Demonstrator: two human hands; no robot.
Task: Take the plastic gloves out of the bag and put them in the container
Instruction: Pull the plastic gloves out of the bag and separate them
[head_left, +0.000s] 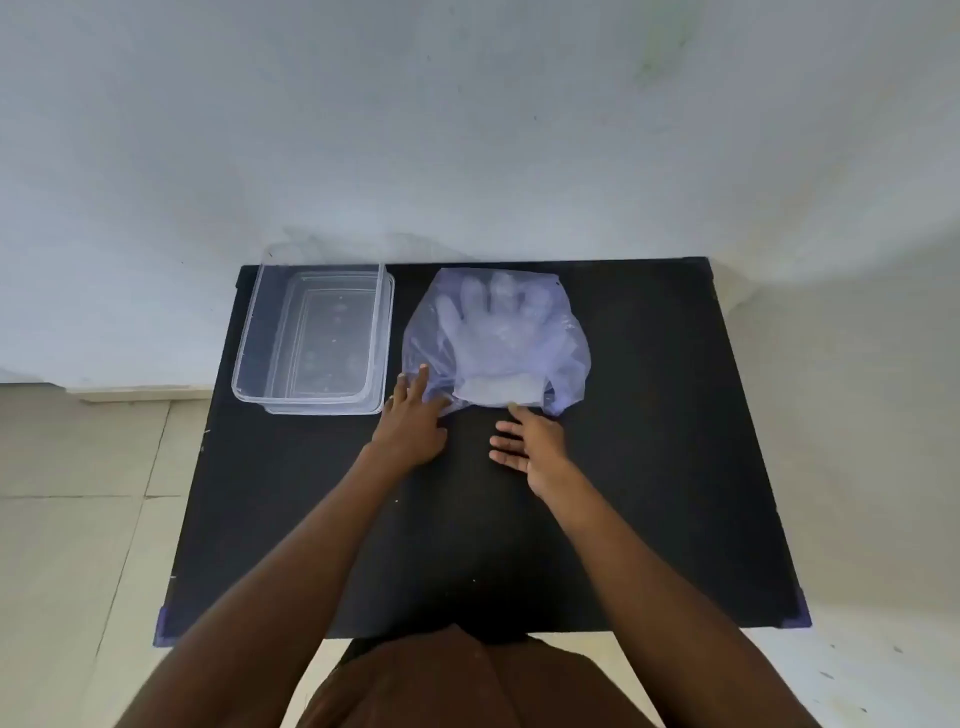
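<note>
**Q:** how far into the glove thing are you?

**A:** barely started tbh. The plastic gloves (493, 332) are all inside the bluish plastic bag (563, 358), lying flat at the back of the black tabletop (649, 467). The clear container (244, 364) sits just left of the bag, lid off, and looks empty.

**Q:** got hold of anything?

**A:** not really. My left hand (413, 428) rests flat with fingers on the bag's near left edge. My right hand (532, 444) is spread wide, one fingertip touching the bag's mouth. Neither grip is closed on anything. I'd say everything's left: open the mouth, pull the gloves out, drop them in.
</note>
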